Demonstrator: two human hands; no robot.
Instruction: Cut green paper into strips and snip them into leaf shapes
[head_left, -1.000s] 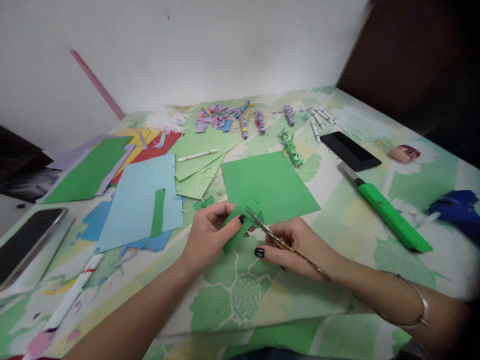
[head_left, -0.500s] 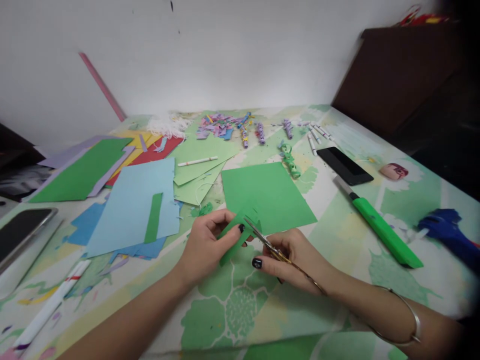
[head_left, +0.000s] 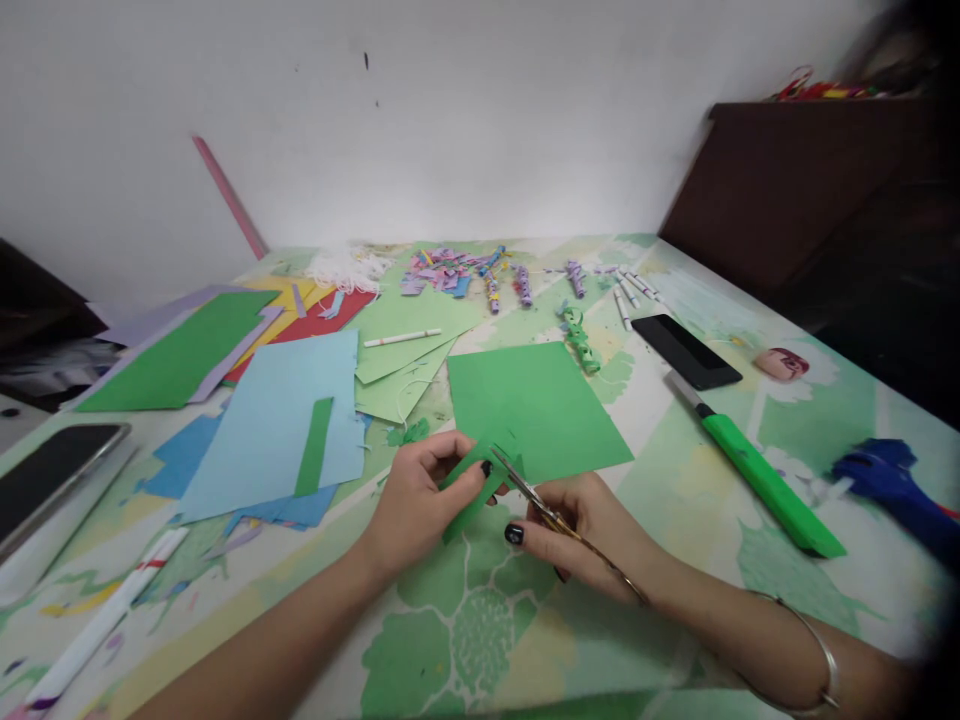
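Between the thumb and fingers of my left hand (head_left: pixel 427 495) is a green paper strip (head_left: pixel 461 505), held slanting over the table. My right hand (head_left: pixel 592 525) grips a pair of scissors (head_left: pixel 551 515) by the handles. The scissor blades point up and left, and their tips meet the upper end of the strip beside my left thumb. Whether the blades are parted is hard to make out. Just beyond both hands lies a large green paper sheet (head_left: pixel 540 405). Another green strip (head_left: pixel 313 447) rests on the light blue paper (head_left: pixel 277 420) to the left.
A green-cased knife (head_left: pixel 772 485), a black tablet-like slab (head_left: pixel 686 350) and a blue tool (head_left: pixel 892 485) lie to the right. At the back are rolled paper pieces (head_left: pixel 581 340), paper scraps (head_left: pixel 442 272) and white string (head_left: pixel 349 268). A phone (head_left: pixel 56 485) and a marker (head_left: pixel 109 620) sit left.
The view has tilted slightly upward, so the things on the table sit lower in it. Both hands keep nearly the same places, with the scissors still at the strip.
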